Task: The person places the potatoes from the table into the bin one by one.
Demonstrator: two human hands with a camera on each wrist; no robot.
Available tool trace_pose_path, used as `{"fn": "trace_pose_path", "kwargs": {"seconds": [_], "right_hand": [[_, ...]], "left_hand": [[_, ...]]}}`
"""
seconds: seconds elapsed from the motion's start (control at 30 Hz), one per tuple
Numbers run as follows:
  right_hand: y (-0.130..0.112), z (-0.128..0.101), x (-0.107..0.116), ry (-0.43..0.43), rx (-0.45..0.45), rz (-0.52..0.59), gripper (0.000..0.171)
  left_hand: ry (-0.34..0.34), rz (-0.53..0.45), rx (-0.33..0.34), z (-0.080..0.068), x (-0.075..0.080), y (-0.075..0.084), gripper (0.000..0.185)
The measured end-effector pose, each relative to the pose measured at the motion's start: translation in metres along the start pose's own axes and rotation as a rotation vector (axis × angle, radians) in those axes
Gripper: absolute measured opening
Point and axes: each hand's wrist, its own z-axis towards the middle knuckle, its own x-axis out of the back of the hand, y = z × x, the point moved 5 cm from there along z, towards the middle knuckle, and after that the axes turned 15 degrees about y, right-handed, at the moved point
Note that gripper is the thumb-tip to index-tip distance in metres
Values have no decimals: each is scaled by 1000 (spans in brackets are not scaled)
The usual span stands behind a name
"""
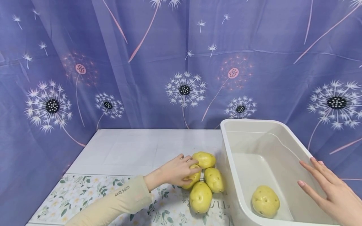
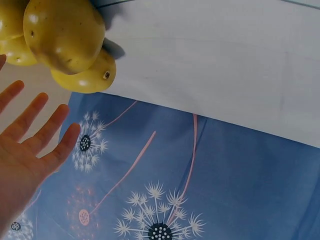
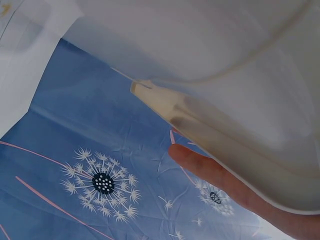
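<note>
My left hand (image 1: 177,171) reaches over a cluster of yellow potatoes on the table, its fingers overlapping the leftmost potato (image 1: 194,179) in the head view. Close around that one lie a rear potato (image 1: 205,160), a right potato (image 1: 214,180) and a front potato (image 1: 200,198). In the left wrist view, the fingers (image 2: 59,116) are spread beside the potatoes (image 2: 67,32). One more potato (image 1: 266,201) sits inside a white plastic tub (image 1: 232,171). Over the tub's right rim is my right hand (image 1: 329,186), fingers extended; in the right wrist view one finger (image 3: 215,175) runs along the tub's edge.
The tub stands at the table's right, directly beside the potato cluster. A floral mat (image 1: 85,194) covers the table's front part, with a plain white surface (image 1: 127,150) behind it. A blue dandelion-print curtain (image 1: 147,78) hangs along the back and left.
</note>
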Motion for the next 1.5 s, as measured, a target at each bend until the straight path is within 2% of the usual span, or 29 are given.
{"fn": "trace_pose_path", "kwargs": {"seconds": [0.4,0.63,0.93,1.5], "right_hand": [[-2,1,1,-1,6,-2,63],[-2,1,0,-41,-17,-19,62],[-2,0,0,-33,-15,-15,61],[-2,1,3,-17,-1,0,59]], "left_hand": [[-57,-14,-35,-3,-7,7,62],[-83,-21,-43,-4,-11,9,65],[-108,-23,-51,-3,-18,12,70],[-144,-48,-13,-4,-28,12,74]]}}
